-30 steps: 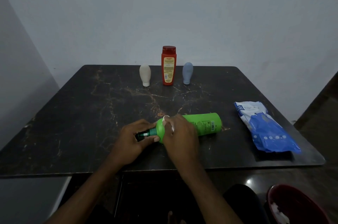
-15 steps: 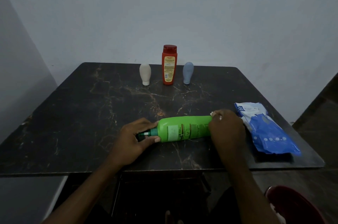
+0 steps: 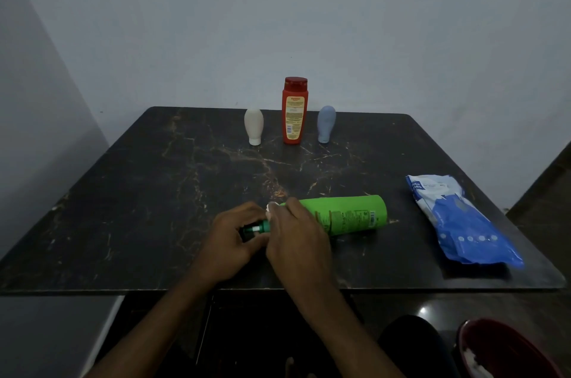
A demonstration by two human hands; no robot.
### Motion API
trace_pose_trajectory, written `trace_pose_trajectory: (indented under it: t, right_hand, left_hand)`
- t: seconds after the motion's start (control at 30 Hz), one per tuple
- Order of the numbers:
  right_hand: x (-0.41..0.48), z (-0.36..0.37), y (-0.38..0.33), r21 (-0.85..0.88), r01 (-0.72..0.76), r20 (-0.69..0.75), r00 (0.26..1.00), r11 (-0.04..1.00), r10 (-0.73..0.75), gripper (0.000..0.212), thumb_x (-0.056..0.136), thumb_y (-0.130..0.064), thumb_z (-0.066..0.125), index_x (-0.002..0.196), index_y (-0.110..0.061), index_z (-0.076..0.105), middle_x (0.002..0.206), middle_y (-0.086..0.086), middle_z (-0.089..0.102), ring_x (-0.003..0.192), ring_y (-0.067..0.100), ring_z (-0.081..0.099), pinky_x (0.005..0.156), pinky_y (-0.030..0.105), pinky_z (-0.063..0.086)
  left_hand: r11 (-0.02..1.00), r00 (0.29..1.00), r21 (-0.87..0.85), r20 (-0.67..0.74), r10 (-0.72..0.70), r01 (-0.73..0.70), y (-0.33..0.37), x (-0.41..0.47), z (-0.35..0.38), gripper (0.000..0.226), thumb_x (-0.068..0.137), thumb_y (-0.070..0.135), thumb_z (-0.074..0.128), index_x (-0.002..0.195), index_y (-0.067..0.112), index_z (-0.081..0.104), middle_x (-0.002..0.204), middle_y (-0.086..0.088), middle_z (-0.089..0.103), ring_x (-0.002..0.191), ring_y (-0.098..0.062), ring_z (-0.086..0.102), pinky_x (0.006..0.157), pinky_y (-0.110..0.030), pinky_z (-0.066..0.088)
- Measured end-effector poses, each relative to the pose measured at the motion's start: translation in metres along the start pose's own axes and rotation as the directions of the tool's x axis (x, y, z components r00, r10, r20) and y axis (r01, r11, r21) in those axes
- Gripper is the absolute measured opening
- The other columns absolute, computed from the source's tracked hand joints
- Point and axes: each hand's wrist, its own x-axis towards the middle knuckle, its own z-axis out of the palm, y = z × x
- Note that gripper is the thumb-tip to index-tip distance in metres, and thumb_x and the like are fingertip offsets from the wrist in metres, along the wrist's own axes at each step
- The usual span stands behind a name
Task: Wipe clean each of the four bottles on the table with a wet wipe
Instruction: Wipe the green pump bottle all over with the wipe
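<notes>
Green bottle (image 3: pixel 349 214) gripped at the pump (image 3: pixel 255 228) by left hand (image 3: pixel 230 241); right hand (image 3: pixel 296 238), pinching wipe (image 3: pixel 272 207), slid back neckward

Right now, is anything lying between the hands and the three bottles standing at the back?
Nothing visible. Bare table separates left hand and right hand from the white bottle, red bottle and blue bottle; the wipes pack lies aside.

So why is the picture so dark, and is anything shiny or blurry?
Head view: the light is dim, so the table looks almost black; same view, one small glare spot shines on the floor; the small print on the green bottle is too soft to read.
</notes>
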Motion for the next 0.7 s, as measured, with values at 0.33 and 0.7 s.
trace_pose_trajectory:
  t: [0.33,0.7]
  right_hand:
    - [-0.002,-0.014,0.020,-0.014,0.088,0.046,0.995,0.996,-0.088,0.055,0.075,-0.013,0.071,0.128,-0.023,0.059,0.109,0.000,0.054,0.095,0.020,0.054,0.073,0.033,0.050]
    - [-0.013,-0.012,0.028,-0.037,0.208,0.048,0.977,0.977,-0.206,0.044,0.083,-0.014,0.050,0.126,-0.017,0.062,0.100,-0.002,0.056,0.087,0.017,0.053,0.065,0.031,0.051]
  left_hand:
    - [1.000,1.000,0.019,-0.013,-0.006,0.006,-0.002,0.001,0.001,0.026,0.081,0.023,0.086,0.105,0.022,0.075,0.094,0.009,0.068,0.085,-0.013,0.067,0.073,-0.025,0.051]
    - [0.997,0.997,-0.012,-0.022,-0.071,0.071,-0.004,0.001,0.003,0.029,0.076,0.022,0.089,0.100,0.026,0.073,0.095,0.011,0.074,0.088,-0.013,0.071,0.077,-0.035,0.058]
